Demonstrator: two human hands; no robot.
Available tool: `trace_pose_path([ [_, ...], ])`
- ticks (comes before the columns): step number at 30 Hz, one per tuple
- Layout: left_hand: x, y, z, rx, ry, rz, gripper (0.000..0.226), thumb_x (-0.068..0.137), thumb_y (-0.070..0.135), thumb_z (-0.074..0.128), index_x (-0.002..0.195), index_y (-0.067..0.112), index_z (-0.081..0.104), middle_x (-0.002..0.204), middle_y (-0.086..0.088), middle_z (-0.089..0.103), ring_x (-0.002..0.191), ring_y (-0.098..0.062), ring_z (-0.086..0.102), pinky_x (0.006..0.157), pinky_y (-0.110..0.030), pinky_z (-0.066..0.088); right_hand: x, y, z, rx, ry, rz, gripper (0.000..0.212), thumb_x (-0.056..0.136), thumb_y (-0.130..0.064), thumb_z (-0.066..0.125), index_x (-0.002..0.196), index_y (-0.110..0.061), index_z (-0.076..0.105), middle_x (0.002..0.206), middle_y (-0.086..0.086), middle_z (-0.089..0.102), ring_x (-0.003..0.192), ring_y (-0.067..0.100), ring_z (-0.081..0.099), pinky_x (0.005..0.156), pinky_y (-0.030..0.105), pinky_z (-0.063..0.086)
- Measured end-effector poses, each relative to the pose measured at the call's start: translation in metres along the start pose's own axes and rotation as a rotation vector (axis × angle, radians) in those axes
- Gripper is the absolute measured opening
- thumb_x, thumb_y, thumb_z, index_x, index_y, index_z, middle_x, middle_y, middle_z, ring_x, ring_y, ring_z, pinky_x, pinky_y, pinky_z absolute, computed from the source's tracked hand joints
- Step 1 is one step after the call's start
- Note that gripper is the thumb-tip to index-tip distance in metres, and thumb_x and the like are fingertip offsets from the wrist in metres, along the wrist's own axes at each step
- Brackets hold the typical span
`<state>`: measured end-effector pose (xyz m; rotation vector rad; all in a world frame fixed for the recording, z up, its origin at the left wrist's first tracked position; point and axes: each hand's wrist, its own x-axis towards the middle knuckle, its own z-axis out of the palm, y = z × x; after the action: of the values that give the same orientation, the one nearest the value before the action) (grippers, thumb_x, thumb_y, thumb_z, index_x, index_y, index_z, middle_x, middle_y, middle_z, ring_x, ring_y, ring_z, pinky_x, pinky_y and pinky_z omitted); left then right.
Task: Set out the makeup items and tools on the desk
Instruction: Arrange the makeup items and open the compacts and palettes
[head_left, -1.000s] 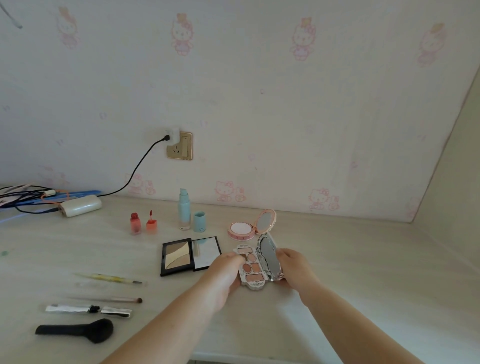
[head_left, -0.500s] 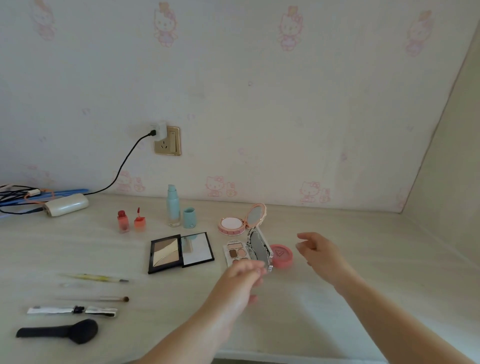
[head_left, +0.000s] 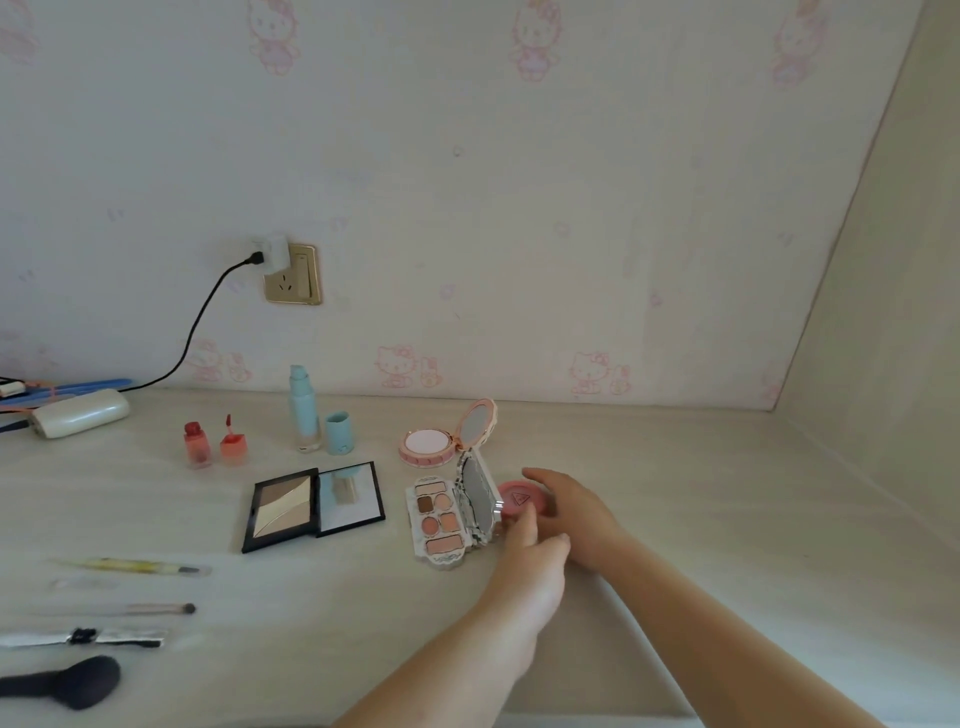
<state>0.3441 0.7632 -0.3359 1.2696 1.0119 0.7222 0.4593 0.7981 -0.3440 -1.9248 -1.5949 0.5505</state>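
A small pink round compact lies shut on the desk, just right of the open white eyeshadow palette with its upright mirror lid. My right hand cups the compact from the right, fingers curled over its far edge. My left hand reaches in from below, and its fingertips touch the compact's near edge. Behind stands an open pink powder compact. An open black contour palette lies to the left.
At the back stand two red lip tints, a blue bottle and its cap. Brushes and tools and a black brush lie at the left. A white charger with cables sits far left.
The eyeshadow palette left my hands and lies open on the desk. Both hands then came down onto the pink round compact beside it.
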Motion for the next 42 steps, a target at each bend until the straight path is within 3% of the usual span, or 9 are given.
trace_pose_path([
  [3, 0.008, 0.005, 0.008, -0.057, 0.037, -0.019, 0.062, 0.092, 0.016, 0.045, 0.148, 0.03, 0.02, 0.132, 0.008, 0.038, 0.127, -0.016, 0.043, 0.109, -0.037, 0.036, 0.007, 0.005, 0.0, -0.036, -0.02, -0.032, 0.056, 0.085, -0.023, 0.06, 0.138, -0.024, 0.042, 0.134, 0.001, 0.053, 0.117, 0.015, 0.053, 0.093, 0.018, 0.037],
  [7, 0.012, 0.004, 0.009, -0.05, 0.036, -0.027, 0.065, 0.074, 0.029, 0.045, 0.138, 0.037, 0.038, 0.135, 0.004, 0.049, 0.119, -0.014, 0.051, 0.104, -0.04, 0.042, 0.005, 0.012, -0.002, -0.097, 0.023, -0.059, 0.052, 0.086, -0.021, 0.056, 0.136, -0.025, 0.045, 0.133, 0.0, 0.053, 0.119, 0.015, 0.052, 0.101, 0.027, 0.04],
  [11, 0.01, 0.005, 0.013, -0.198, 0.022, 0.045, 0.036, 0.095, 0.013, 0.04, 0.117, 0.039, 0.053, 0.104, 0.014, 0.061, 0.09, 0.001, 0.056, 0.091, -0.044, 0.05, -0.01, 0.027, -0.018, 0.064, 0.132, -0.058, 0.045, 0.086, -0.021, 0.061, 0.129, -0.028, 0.051, 0.121, -0.01, 0.058, 0.11, 0.006, 0.054, 0.095, 0.022, 0.041],
  [15, 0.009, 0.005, 0.023, -0.58, -0.084, -0.06, 0.048, 0.1, 0.022, 0.041, 0.144, 0.035, 0.025, 0.114, 0.005, 0.061, 0.107, -0.02, 0.061, 0.081, -0.044, 0.054, -0.036, 0.038, -0.037, 0.306, 0.224, -0.054, 0.036, 0.086, -0.014, 0.064, 0.111, -0.039, 0.054, 0.11, -0.024, 0.06, 0.109, -0.002, 0.057, 0.093, 0.022, 0.046],
  [19, 0.007, 0.001, 0.03, -0.639, -0.254, -0.06, 0.033, 0.097, 0.039, 0.042, 0.125, 0.028, 0.056, 0.125, -0.003, 0.063, 0.106, -0.026, 0.065, 0.081, -0.043, 0.056, -0.062, 0.037, -0.053, 0.485, 0.18, -0.091, 0.034, 0.089, -0.009, 0.059, 0.114, -0.032, 0.056, 0.114, -0.014, 0.064, 0.105, -0.006, 0.06, 0.084, 0.011, 0.047],
  [22, 0.003, 0.002, 0.031, -0.679, -0.394, -0.043, 0.038, 0.093, 0.042, 0.046, 0.125, 0.027, 0.057, 0.126, -0.005, 0.063, 0.107, -0.026, 0.065, 0.087, -0.045, 0.054, -0.076, 0.035, -0.063, 0.504, 0.133, -0.108, 0.035, 0.091, -0.009, 0.056, 0.124, -0.021, 0.055, 0.119, -0.01, 0.064, 0.109, -0.003, 0.059, 0.084, 0.008, 0.045],
  [27, 0.002, 0.002, 0.03, -0.607, -0.425, 0.075, 0.039, 0.094, 0.033, 0.049, 0.133, 0.027, 0.049, 0.134, -0.009, 0.056, 0.114, -0.027, 0.062, 0.087, -0.043, 0.053, -0.09, 0.023, -0.076, 0.342, 0.092, -0.133, 0.036, 0.093, -0.013, 0.055, 0.119, -0.036, 0.058, 0.118, -0.021, 0.064, 0.108, -0.011, 0.057, 0.085, 0.005, 0.042],
  [32, 0.001, 0.005, 0.032, -0.602, -0.373, 0.137, 0.048, 0.094, 0.021, 0.052, 0.137, 0.04, 0.04, 0.123, -0.002, 0.066, 0.109, -0.022, 0.065, 0.094, -0.048, 0.05, -0.094, 0.001, -0.082, 0.079, 0.142, -0.116, 0.024, 0.091, -0.041, 0.052, 0.11, -0.054, 0.057, 0.107, -0.032, 0.064, 0.097, -0.015, 0.059, 0.079, 0.006, 0.045],
  [42, -0.003, 0.004, 0.037, -0.543, -0.199, 0.169, 0.029, 0.095, 0.023, 0.052, 0.122, 0.033, 0.047, 0.114, -0.004, 0.067, 0.103, -0.019, 0.067, 0.083, -0.041, 0.057, -0.087, -0.006, -0.07, -0.379, 0.204, -0.177, 0.043, 0.093, -0.054, 0.027, 0.109, -0.03, 0.059, 0.088, -0.005, 0.072, 0.078, 0.015, 0.067, 0.07, 0.038, 0.054],
])
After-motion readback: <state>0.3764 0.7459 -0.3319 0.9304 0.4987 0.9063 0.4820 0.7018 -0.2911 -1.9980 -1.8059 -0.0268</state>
